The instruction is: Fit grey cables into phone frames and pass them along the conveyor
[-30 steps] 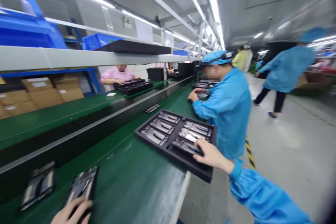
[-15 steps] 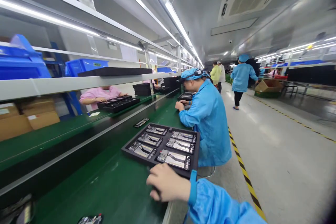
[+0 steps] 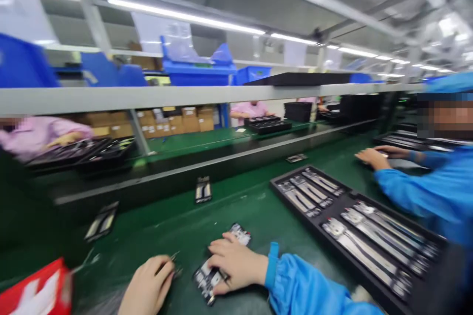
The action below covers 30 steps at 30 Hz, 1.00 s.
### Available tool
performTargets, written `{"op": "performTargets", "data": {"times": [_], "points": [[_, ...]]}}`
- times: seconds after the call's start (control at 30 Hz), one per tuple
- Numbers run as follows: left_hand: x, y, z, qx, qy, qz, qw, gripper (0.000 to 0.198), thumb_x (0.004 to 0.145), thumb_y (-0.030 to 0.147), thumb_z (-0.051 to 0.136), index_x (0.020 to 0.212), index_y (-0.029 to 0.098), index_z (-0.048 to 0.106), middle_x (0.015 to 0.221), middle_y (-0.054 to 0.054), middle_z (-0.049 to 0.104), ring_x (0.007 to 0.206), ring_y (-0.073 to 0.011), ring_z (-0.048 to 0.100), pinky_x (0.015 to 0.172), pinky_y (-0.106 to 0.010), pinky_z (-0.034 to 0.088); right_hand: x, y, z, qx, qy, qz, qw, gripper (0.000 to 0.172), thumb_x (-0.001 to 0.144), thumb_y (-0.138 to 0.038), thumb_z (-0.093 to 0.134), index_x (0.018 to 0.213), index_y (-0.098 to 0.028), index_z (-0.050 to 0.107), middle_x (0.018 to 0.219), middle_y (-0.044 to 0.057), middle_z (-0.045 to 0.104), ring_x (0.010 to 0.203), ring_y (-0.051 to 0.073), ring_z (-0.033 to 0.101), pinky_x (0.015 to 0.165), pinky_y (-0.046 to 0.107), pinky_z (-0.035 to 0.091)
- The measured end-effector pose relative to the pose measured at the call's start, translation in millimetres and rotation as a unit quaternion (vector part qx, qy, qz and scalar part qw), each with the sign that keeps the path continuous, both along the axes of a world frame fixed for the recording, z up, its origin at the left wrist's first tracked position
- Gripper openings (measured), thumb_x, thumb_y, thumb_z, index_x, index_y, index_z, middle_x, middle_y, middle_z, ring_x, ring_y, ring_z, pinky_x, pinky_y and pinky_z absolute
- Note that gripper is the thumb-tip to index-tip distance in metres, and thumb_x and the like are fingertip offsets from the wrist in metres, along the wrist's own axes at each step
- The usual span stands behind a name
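Note:
An opened phone [image 3: 207, 283] with a bare circuit board lies slanted on the green bench in front of me. My right hand [image 3: 234, 263], in a blue sleeve, lies across its middle with fingers and thumb bent around it; the hand hides its centre. A thin dark piece shows under that palm, too blurred to name. Left of the phone, my left hand [image 3: 150, 283] is closed, its fingertips pinched by a small metallic-looking thing [image 3: 177, 263] that I cannot make out. To the right, a black tray [image 3: 310, 224] holds several opened phones in its slots.
More opened phones, one [image 3: 203, 190] ahead and another [image 3: 102, 220] to the left, lie toward the bench's back rail. A red box [image 3: 62, 285] stands at lower left. At right, a co-worker's hands [image 3: 373, 157] work over another tray. A white shelf [image 3: 207, 98] crosses above.
The view has swung left and down. My right hand has gone from beside the tray to the phone on the bench. My left hand has come into view.

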State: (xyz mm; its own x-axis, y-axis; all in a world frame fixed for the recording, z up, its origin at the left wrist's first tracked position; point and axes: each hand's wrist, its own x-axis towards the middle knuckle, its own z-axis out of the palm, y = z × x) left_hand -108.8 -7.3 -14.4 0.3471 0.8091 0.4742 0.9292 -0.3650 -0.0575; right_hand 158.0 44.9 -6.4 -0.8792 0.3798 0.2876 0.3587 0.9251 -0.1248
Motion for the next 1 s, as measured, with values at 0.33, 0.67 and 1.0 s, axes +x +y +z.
{"op": "performTargets", "data": {"times": [0.33, 0.67, 1.0], "points": [[50.0, -14.3, 14.7, -0.086, -0.122, -0.013, 0.989, 0.019, 0.087, 0.023, 0.043, 0.08, 0.019, 0.06, 0.082, -0.003, 0.056, 0.078, -0.0142, 0.05, 0.072, -0.027, 0.04, 6.0, 1.3, 0.2, -0.063, -0.02, -0.007, 0.998, 0.064, 0.07, -0.067, 0.048, 0.112, -0.02, 0.052, 0.128, 0.016, 0.045, 0.121, 0.03, 0.035, 0.101, 0.051, 0.014], [69.0, -0.7, 11.7, -0.156, -0.222, -0.038, 0.962, 0.018, 0.087, 0.017, 0.039, 0.089, 0.018, 0.056, 0.084, -0.003, 0.055, 0.077, -0.0118, 0.052, 0.071, -0.022, 0.043, -5.4, 20.5, 0.9, -0.012, -0.013, -0.141, 0.99, 0.053, 0.076, -0.059, 0.048, 0.108, -0.018, 0.054, 0.12, 0.015, 0.049, 0.112, 0.032, 0.038, 0.094, 0.05, 0.021], [79.3, 13.4, 15.2, -0.159, -0.152, 0.015, 0.975, 0.012, 0.083, 0.019, 0.045, 0.077, 0.018, 0.055, 0.075, -0.001, 0.052, 0.071, -0.0138, 0.049, 0.066, -0.024, 0.042, 5.6, 35.1, 11.3, -0.078, 0.108, -0.106, 0.985, 0.044, 0.08, -0.048, 0.049, 0.11, -0.016, 0.053, 0.111, 0.016, 0.053, 0.103, 0.029, 0.046, 0.084, 0.045, 0.036]]}}
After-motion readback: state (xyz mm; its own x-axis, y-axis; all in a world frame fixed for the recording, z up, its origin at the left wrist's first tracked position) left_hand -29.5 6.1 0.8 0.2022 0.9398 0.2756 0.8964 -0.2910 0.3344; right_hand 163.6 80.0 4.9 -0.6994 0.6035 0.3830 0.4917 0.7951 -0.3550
